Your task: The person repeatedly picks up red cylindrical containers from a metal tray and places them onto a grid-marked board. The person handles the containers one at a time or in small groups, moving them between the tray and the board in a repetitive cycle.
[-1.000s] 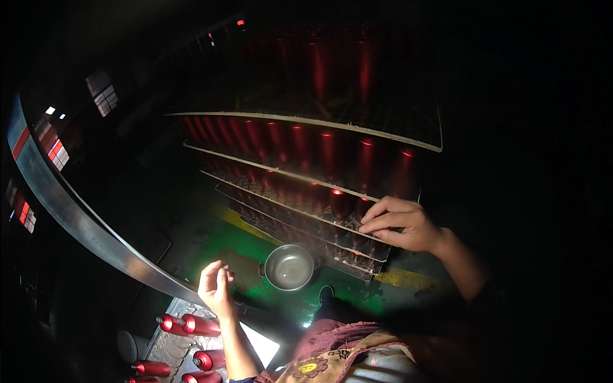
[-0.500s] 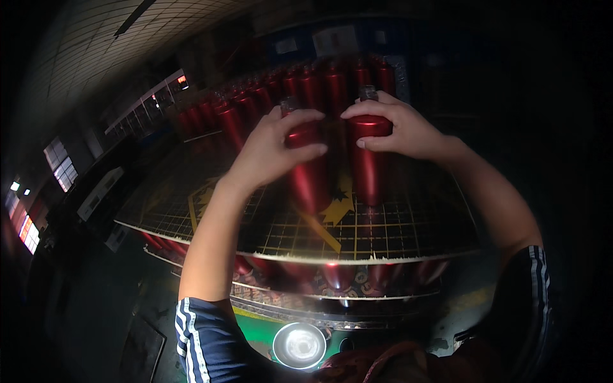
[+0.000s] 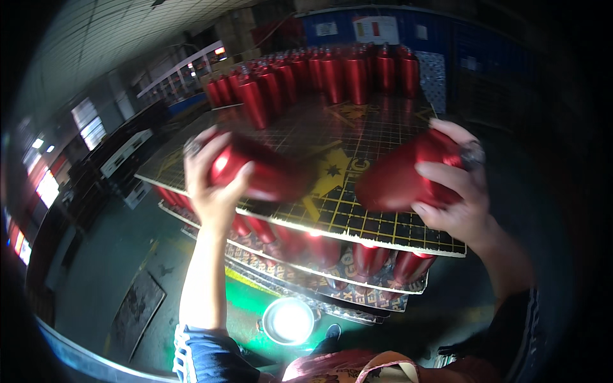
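Note:
My left hand (image 3: 214, 172) is wrapped round a shiny red bottle (image 3: 262, 169), its neck pointing left and its base tilted in toward the middle. On the other side, my right hand (image 3: 456, 185) grips a second red bottle (image 3: 402, 172), tipped so that its neck points right. Both bottles are held over the near part of a dark board (image 3: 396, 226) printed with a yellow grid, and motion blurs them. A large group of similar red bottles (image 3: 332, 80) stands upright along the board's far side.
Below the top board, more red bottles (image 3: 370, 258) stand between stacked boards (image 3: 332, 274). A round metal bowl (image 3: 288, 321), brightly lit, sits low in front of me. Blue panels (image 3: 408, 32) rise behind the bottles. A dark flat plate (image 3: 135, 313) lies on the floor at left.
Both bottles were nearly upright, side by side over the board. My hands have moved apart and nearer, tipping the bottles with their necks outward. The view has also brightened.

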